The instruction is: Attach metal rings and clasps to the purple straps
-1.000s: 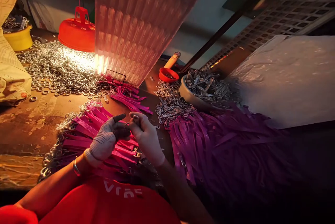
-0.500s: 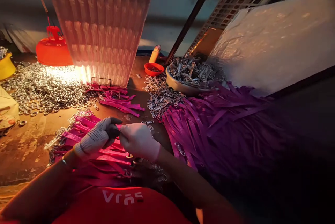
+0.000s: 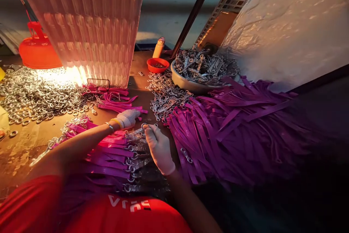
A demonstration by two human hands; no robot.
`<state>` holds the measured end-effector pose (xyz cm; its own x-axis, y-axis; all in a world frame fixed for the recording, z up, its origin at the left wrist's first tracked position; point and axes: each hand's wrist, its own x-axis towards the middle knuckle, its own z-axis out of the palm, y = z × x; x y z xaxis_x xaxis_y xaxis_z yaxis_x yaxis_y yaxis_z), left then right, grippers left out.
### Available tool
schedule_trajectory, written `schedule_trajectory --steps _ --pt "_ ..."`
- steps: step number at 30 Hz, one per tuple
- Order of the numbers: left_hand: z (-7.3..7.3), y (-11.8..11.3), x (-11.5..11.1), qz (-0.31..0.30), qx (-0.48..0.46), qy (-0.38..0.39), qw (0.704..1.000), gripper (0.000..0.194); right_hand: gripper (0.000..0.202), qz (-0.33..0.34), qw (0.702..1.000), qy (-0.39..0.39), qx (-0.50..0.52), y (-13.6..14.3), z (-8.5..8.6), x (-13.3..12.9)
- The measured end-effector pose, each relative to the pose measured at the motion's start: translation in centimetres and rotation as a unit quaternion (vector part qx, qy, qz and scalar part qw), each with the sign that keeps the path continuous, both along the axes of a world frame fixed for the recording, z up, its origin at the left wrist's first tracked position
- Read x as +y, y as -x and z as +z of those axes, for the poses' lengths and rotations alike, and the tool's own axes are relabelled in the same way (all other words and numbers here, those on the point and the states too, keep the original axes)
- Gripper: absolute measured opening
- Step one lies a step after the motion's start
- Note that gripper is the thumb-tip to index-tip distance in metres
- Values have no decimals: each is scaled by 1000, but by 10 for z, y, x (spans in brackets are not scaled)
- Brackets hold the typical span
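Note:
My left hand [image 3: 127, 118], in a dotted white glove, reaches over the ends of a small bunch of pink straps [image 3: 117, 105]. Its fingers bend down over the strap ends, and the fingertips are hidden. Thumb and fingers of my right hand [image 3: 160, 149], in a plain white glove, pinch a small metal clip [image 3: 144, 127] whose ring end sticks out to the left. Below both hands lies a row of magenta straps [image 3: 109, 153] with metal rings and clips along their right ends. More metal rings show along their left ends, partly behind my left forearm.
A heap of metal rings [image 3: 40, 98] lies under a red lamp [image 3: 39, 51], beside a corrugated clear sheet [image 3: 95, 25]. Loose metal clips [image 3: 169, 96], a red bowl [image 3: 158, 65] and a basin [image 3: 188, 84] of metal clips stand ahead. Purple straps [image 3: 218, 127] are heaped at right.
My hands have come apart from where they met over the strap row. My left hand has moved forward to the small bunch of straps. My right hand now shows a metal clip.

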<state>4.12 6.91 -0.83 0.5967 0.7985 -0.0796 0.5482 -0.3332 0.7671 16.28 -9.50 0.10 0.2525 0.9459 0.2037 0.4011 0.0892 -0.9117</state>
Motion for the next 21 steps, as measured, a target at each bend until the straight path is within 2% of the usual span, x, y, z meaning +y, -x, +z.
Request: schedule_trajectory --steps 2,4,6,8,9,11,13,15,18,21 --pt "-14 -11 12 10 19 2 1000 22 39 12 1000 12 14 -1 -6 -2" --pt "-20 -15 16 13 33 7 999 20 40 11 999 30 10 -3 -10 -2" --pt "-17 -12 14 14 40 22 999 12 38 16 999 40 -1 -5 -12 1" --pt "-8 1 7 12 43 54 998 6 33 32 999 28 -18 -5 -10 7" --pt "-1 10 2 9 44 71 996 9 30 44 999 14 -29 -5 -8 11" --pt "13 32 -11 10 18 124 992 15 27 78 996 -16 -47 -1 -4 19" --pt "26 56 -30 36 -58 195 978 15 27 113 991 -35 -66 7 0 27" --pt "34 77 -51 75 -151 254 952 17 28 138 984 -46 -106 18 4 32" --pt "38 100 -81 111 -234 280 924 27 29 155 961 -47 -223 37 13 32" --pt "34 116 -105 115 -281 304 903 28 28 179 925 -35 -333 50 24 25"
